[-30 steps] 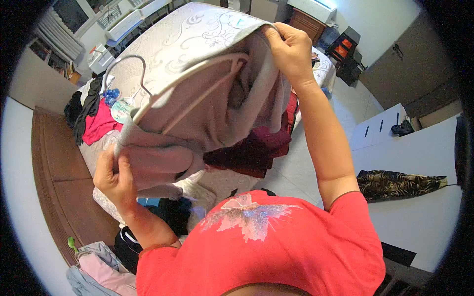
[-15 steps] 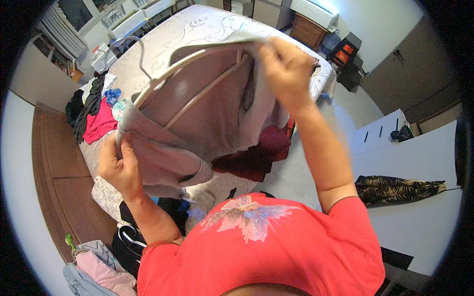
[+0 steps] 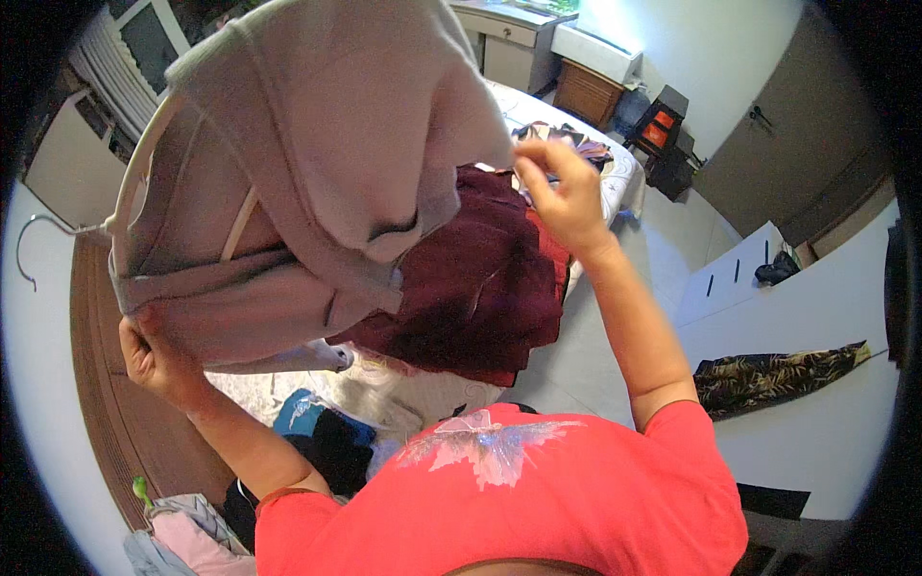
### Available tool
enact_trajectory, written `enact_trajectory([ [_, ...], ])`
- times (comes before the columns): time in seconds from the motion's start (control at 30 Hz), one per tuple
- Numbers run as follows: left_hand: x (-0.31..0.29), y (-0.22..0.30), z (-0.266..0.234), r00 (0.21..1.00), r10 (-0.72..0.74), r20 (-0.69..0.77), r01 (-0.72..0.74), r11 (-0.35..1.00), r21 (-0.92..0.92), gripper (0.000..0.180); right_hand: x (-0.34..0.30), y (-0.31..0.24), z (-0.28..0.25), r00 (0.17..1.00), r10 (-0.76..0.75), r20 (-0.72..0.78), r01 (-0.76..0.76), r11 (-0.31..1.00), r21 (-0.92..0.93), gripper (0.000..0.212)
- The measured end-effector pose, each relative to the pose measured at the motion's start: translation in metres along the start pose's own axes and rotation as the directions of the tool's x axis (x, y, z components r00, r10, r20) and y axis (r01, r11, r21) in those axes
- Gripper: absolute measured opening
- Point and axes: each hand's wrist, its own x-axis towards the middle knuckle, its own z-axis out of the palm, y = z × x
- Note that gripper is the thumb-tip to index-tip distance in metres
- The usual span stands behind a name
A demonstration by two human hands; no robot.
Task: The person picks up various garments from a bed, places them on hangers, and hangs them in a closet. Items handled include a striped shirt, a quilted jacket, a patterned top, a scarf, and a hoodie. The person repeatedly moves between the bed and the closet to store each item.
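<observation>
A grey knit sweater (image 3: 355, 106) hangs raised on a pale hanger (image 3: 130, 192), above the bed's left and middle. The hanger's metal hook points left. My left hand (image 3: 158, 360) is closed on the sweater's lower left edge, by the end of the hanger; some of its fingers are hidden. On the other side, my right hand (image 3: 565, 197) pinches the sweater's right edge with bent fingers. Beneath the sweater, a dark maroon garment (image 3: 480, 278) lies spread on the bed, with red cloth (image 3: 549, 240) showing along its right side.
Dark and teal clothes (image 3: 322, 422) lie close in front of me. Pink and grey clothes (image 3: 192, 533) are heaped at the lower left beside the wooden headboard (image 3: 106, 384). A patterned dark garment (image 3: 778, 379) rests on the white cabinet (image 3: 768, 442) at right.
The sweater and hanger have swung up and left, and the hook now points left. My left hand moved left and down; my right hand moved down, from the collar to the sweater's right edge.
</observation>
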Motion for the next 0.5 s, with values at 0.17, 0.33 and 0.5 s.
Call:
enact_trajectory([
  [0.17,0.004,-0.007,-0.014,0.996,-0.071,0.057,0.073,0.996,-0.043,0.021,0.042,-0.009,-0.010,0.981,-0.171,0.095,0.177,0.983,-0.058,0.060],
  [0.33,-0.012,-0.016,-0.013,0.985,-0.117,0.123,0.121,0.992,-0.030,0.020,0.038,0.022,0.031,0.955,0.107,0.278,-0.195,0.930,0.312,0.036],
  [0.5,-0.033,-0.021,-0.031,0.961,-0.229,0.156,0.234,0.972,-0.012,0.020,-0.017,0.029,0.084,0.902,0.065,0.427,-0.252,0.883,0.396,0.029],
])
